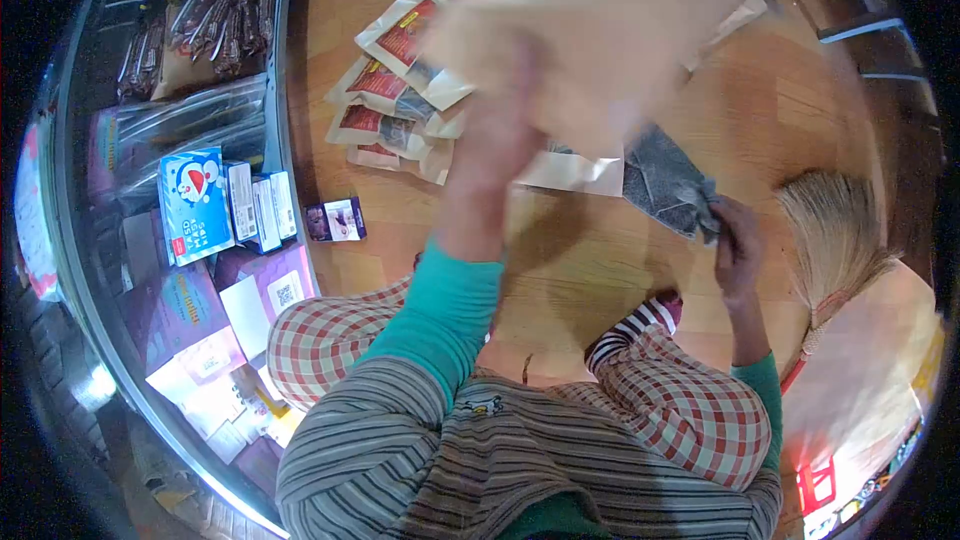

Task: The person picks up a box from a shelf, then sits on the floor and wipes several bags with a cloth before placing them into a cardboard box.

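Observation:
My left hand (500, 135) is raised over the floor, closed on a large beige bag or sheet (610, 30) that motion has smeared. Its fingers show only partly. Low on the right, my right hand (738, 245) pinches the bunched corner of a dark grey cloth (662, 185), which rests against the wood floor. Several cream packets (385, 80) with red labels and dark windows lie overlapping beyond my left hand. The edge of another pale packet (575, 172) shows beneath the beige thing, which hides part of the pile.
A straw broom (830, 230) lies at the right. On the left stands a glass-edged case with a blue face-mask box (195, 202) and brown packaged goods (215, 20). A small dark box (336, 220) sits beside it. My crossed legs (680, 390) are close below.

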`<action>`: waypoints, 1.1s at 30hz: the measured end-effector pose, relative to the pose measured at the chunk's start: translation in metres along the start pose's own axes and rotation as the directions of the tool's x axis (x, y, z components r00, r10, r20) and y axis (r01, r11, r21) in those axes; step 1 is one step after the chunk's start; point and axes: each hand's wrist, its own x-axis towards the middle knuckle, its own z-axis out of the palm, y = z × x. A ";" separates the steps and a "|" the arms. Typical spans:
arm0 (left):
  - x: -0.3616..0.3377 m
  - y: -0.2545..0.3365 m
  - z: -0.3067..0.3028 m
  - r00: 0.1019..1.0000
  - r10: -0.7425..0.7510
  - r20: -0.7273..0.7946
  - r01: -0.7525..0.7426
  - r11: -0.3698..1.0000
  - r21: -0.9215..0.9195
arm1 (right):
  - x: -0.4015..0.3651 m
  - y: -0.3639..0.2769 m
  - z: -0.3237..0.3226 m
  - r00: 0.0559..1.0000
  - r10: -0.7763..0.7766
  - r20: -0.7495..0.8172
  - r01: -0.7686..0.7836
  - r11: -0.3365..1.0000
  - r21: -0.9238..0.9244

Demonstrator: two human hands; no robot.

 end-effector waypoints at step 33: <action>0.050 -0.164 -0.030 0.975 0.166 0.148 -0.198 0.343 0.918 | -0.003 0.011 0.004 0.965 0.245 -0.094 -0.217 0.948 0.234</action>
